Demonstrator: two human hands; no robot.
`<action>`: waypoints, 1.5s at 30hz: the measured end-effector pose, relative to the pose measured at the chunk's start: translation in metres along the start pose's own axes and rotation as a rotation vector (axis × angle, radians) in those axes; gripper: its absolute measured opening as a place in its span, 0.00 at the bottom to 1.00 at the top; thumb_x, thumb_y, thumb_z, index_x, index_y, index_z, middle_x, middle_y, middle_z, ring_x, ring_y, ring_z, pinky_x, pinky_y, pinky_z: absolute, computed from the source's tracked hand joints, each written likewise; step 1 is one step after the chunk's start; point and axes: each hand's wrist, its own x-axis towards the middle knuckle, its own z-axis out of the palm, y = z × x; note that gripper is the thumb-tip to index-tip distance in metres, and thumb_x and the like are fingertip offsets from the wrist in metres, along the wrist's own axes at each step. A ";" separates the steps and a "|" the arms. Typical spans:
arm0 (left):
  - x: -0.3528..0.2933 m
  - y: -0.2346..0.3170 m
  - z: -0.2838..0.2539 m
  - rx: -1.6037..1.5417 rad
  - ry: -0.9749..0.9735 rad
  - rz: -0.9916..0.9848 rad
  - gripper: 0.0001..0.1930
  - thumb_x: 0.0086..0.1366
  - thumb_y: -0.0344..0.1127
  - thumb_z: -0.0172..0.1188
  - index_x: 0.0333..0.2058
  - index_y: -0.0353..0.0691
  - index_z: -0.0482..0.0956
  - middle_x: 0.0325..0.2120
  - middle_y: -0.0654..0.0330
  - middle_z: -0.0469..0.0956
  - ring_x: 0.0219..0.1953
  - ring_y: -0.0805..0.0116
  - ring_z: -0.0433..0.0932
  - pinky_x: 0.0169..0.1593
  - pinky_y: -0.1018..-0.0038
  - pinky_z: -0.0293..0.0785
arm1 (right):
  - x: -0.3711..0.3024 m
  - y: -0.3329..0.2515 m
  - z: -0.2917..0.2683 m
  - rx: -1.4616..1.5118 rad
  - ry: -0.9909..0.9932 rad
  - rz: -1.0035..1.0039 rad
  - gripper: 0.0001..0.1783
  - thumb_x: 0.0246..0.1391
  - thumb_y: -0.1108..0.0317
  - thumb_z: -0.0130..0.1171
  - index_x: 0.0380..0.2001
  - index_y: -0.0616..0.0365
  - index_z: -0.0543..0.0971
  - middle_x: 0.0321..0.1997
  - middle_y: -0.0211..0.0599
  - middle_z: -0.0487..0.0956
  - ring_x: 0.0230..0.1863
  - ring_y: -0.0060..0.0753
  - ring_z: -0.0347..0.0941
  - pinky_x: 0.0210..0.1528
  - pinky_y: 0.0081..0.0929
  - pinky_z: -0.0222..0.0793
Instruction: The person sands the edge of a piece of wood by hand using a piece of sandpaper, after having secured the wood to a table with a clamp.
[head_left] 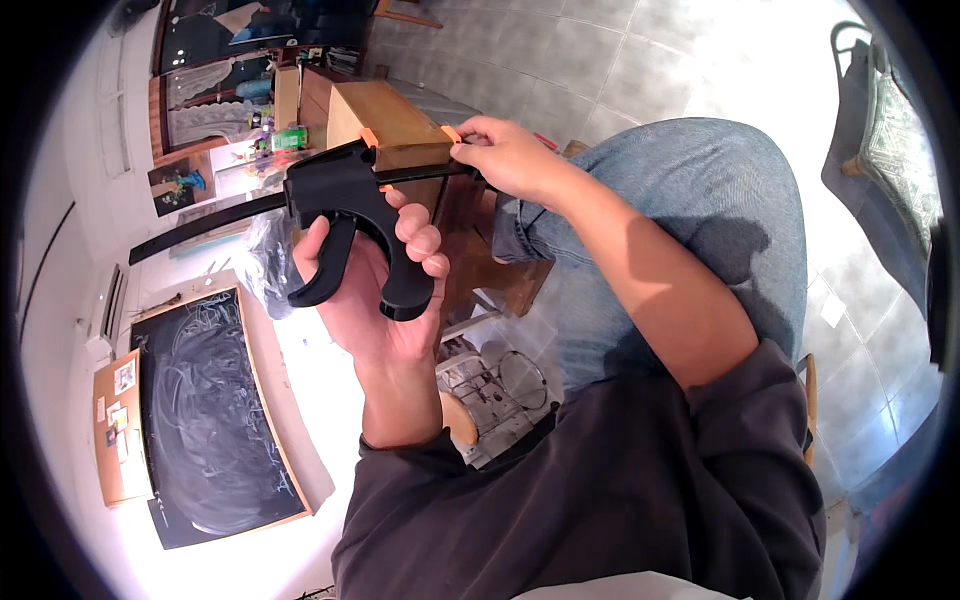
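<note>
A black bar clamp point(330, 185) with orange pads is held up in front of me, its long bar pointing out to the left. My left hand point(375, 315) is closed round the clamp's handle and trigger, the thumb on the trigger side and the fingers curled over the grip. At the bar's other end, my right hand point(510, 160) pinches the jaw next to an orange pad point(450, 132). Behind the jaws is a tan wooden box-like piece point(385, 110). Whether the pads touch it, I cannot tell.
My jeans-covered leg point(690, 200) is bent under the right forearm. A chalkboard point(210, 420) and a cork board point(120, 430) hang on the left wall. Grey floor tiles point(530, 60) stretch beyond, with a dark chair-like object point(870, 150) at far right.
</note>
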 end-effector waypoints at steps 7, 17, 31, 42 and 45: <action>0.000 0.026 -0.023 0.334 -0.131 -0.085 0.37 0.71 0.60 0.49 0.59 0.26 0.65 0.46 0.40 0.74 0.39 0.48 0.79 0.37 0.55 0.83 | 0.003 -0.001 0.003 -0.030 -0.053 -0.043 0.23 0.63 0.63 0.61 0.59 0.62 0.78 0.49 0.39 0.81 0.51 0.30 0.78 0.54 0.29 0.72; 0.009 0.002 -0.027 0.018 -0.011 0.005 0.39 0.70 0.62 0.53 0.60 0.27 0.68 0.51 0.41 0.72 0.42 0.45 0.79 0.52 0.50 0.80 | -0.036 -0.029 0.010 -0.278 0.211 -0.419 0.21 0.56 0.61 0.63 0.50 0.60 0.82 0.54 0.47 0.77 0.61 0.48 0.72 0.63 0.44 0.65; 0.029 -0.008 -0.020 -0.100 -0.096 0.075 0.25 0.71 0.48 0.56 0.48 0.26 0.71 0.36 0.52 0.74 0.36 0.60 0.77 0.45 0.64 0.81 | -0.010 -0.023 0.020 0.035 -0.184 -0.513 0.22 0.62 0.75 0.59 0.60 0.59 0.77 0.42 0.38 0.80 0.44 0.39 0.79 0.47 0.30 0.75; 0.002 0.015 -0.003 -0.103 -0.085 0.078 0.27 0.65 0.47 0.59 0.50 0.26 0.68 0.36 0.56 0.71 0.34 0.65 0.73 0.42 0.69 0.78 | -0.019 -0.015 0.022 -0.374 0.287 -0.665 0.19 0.56 0.73 0.62 0.51 0.51 0.80 0.40 0.39 0.83 0.45 0.47 0.80 0.45 0.40 0.75; -0.007 0.017 -0.001 -0.040 -0.129 0.067 0.29 0.65 0.48 0.57 0.51 0.26 0.68 0.36 0.55 0.70 0.32 0.65 0.71 0.39 0.68 0.76 | -0.024 -0.024 -0.004 -0.699 0.342 -0.842 0.11 0.53 0.74 0.62 0.42 0.54 0.82 0.37 0.38 0.82 0.41 0.47 0.79 0.42 0.41 0.72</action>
